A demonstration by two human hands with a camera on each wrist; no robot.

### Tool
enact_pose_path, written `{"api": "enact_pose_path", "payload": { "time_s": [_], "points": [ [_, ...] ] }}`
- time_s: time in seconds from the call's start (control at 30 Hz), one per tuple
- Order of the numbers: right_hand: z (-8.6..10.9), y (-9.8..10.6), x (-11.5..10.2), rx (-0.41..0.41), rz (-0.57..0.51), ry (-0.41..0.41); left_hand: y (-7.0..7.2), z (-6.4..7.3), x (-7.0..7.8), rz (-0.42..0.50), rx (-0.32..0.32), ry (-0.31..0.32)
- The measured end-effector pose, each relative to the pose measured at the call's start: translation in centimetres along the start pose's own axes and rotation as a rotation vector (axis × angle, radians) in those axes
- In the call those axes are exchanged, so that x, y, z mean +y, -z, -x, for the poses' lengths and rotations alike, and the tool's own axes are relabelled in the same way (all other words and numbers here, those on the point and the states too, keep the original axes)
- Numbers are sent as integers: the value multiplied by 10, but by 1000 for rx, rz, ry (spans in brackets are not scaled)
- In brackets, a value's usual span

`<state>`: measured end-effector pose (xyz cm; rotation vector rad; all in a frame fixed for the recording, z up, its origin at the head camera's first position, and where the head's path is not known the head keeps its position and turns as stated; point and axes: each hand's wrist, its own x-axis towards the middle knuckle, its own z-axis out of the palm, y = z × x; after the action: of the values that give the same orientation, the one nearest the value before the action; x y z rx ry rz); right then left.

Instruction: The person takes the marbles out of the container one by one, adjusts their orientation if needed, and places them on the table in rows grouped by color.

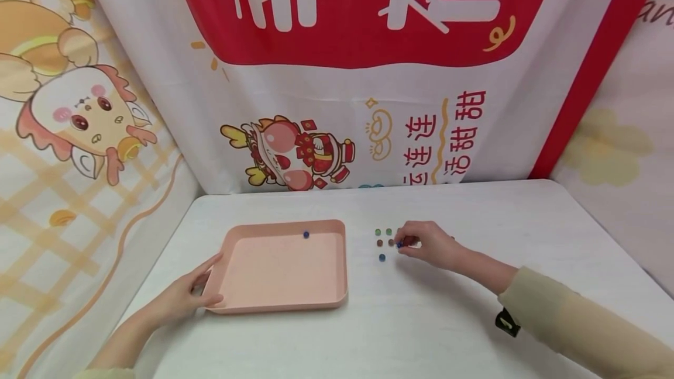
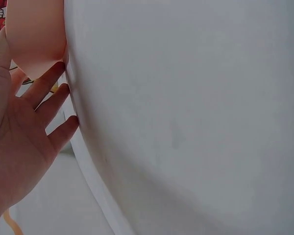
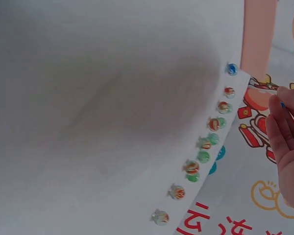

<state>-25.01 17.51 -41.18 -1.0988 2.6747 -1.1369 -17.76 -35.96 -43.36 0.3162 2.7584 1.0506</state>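
My right hand (image 1: 430,244) pinches a blue marble (image 1: 399,245) between thumb and fingertips, just above the table. In the right wrist view, a sliver of blue shows at those fingertips. Beside this hand lie green marbles (image 1: 377,231), red-brown marbles (image 1: 380,243) and one more blue marble (image 1: 382,258), partly in rows; the hand covers others in the head view. My left hand (image 1: 181,297) rests against the left side of a shallow pink tray (image 1: 344,268), fingers extended along the wall and thumb by the near corner. One dark blue marble (image 1: 306,234) sits inside the tray near its far wall.
The white table (image 1: 421,332) meets a printed cloth backdrop (image 1: 316,86) at the far side. Cartoon-printed fabric (image 1: 79,151) hangs on the left, and a pale panel (image 1: 616,151) closes the right. Several striped and green marbles (image 3: 176,192) line up in the right wrist view.
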Motion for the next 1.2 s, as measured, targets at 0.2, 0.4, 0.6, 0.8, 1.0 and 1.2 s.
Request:
{"api": "enact_pose_path", "payload": {
  "time_s": [0.2,0.4,0.6,0.8,1.0,1.2],
  "points": [
    [-2,-14,12,-27,12,-67,0,0,-1,-8,5,-9],
    [-5,-22,20,-42,68,-135,-1,0,-3,-1,8,-18],
    [-5,-27,25,-37,127,-180,-1,-1,-2,-12,8,-19],
    [-6,-30,28,-39,137,-190,0,-2,-1,-27,5,-8],
    [-6,-32,30,-41,157,-165,-1,-2,-3,7,4,-20],
    [-6,-32,30,-63,165,-178,-1,-1,-4,5,3,-12]
  ]
}}
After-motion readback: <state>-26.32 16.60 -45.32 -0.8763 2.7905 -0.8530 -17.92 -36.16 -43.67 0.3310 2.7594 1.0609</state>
